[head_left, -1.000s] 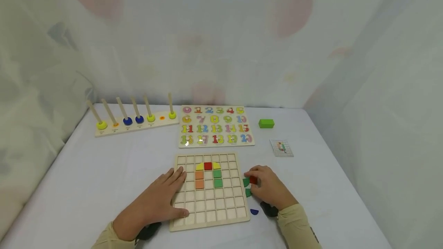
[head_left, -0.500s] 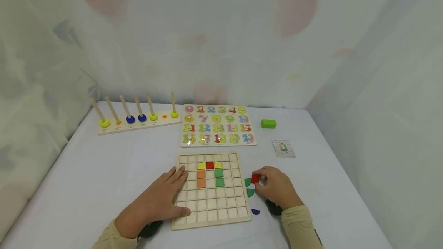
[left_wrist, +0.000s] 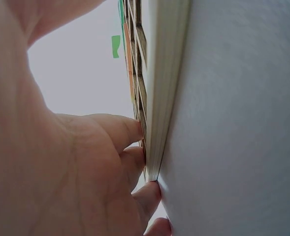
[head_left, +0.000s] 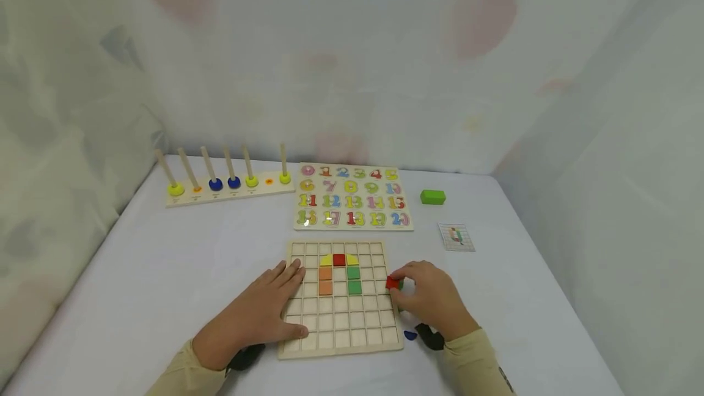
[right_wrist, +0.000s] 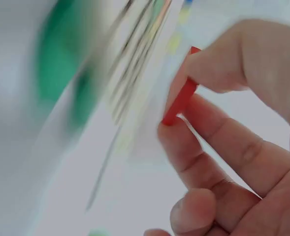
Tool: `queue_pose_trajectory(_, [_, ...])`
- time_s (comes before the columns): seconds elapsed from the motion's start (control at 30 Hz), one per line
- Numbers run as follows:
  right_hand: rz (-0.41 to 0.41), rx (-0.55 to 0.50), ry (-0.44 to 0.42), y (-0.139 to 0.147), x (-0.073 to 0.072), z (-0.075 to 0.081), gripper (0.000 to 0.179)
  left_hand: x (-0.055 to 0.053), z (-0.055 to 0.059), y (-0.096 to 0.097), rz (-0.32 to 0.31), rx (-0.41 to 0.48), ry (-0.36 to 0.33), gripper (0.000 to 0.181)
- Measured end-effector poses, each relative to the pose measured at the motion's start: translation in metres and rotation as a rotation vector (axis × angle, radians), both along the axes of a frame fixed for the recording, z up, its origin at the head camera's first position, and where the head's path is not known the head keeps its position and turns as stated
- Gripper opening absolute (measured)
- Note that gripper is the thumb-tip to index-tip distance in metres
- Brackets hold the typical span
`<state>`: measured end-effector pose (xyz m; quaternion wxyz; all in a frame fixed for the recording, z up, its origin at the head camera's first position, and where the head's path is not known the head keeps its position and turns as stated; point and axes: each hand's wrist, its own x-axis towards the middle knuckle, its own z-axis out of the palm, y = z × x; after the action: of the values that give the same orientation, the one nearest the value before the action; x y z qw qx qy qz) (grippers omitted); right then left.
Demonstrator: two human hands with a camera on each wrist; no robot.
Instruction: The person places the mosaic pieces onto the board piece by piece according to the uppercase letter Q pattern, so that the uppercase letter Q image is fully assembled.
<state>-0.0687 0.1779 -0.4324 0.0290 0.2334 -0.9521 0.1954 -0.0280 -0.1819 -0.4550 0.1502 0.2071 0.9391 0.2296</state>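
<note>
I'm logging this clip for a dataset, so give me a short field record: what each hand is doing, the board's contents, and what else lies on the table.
left hand: rests flat on the grid board, fingers straight, at its left edge
right hand: pinches a red tile at the board's right edge
board contents: yellow, red, orange and green tiles in the upper middle cells
beside right hand: blue piece
far side: number puzzle, peg stacker, green block, pattern card
</note>
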Motion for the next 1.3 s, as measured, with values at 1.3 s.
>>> queue_pose_trajectory(1.3, [0.207, -0.104, 0.077, -0.02, 0.025, -0.002, 0.008, 0.001, 0.008, 0.003, 0.005, -0.028, -0.015, 0.121])
